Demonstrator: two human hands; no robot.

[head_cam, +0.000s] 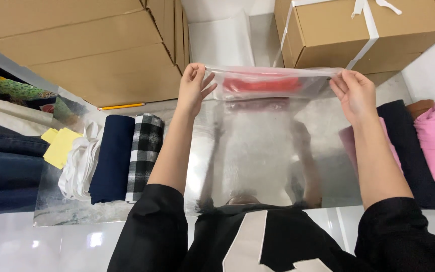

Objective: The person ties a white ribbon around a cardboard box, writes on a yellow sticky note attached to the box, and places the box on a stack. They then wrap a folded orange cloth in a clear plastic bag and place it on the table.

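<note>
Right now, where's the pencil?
In the head view the yellow pencil lies far left on the shiny tabletop, along the foot of the stacked cardboard boxes, just beyond the folded navy cloth and checked cloth.

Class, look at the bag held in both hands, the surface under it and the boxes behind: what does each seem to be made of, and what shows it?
Bag: thin clear plastic film, glossy; a red item shows through.
Work surface: apparently polished metal sheet; it mirrors the arms.
Boxes: brown corrugated cardboard, matte, layered edges visible.
</note>
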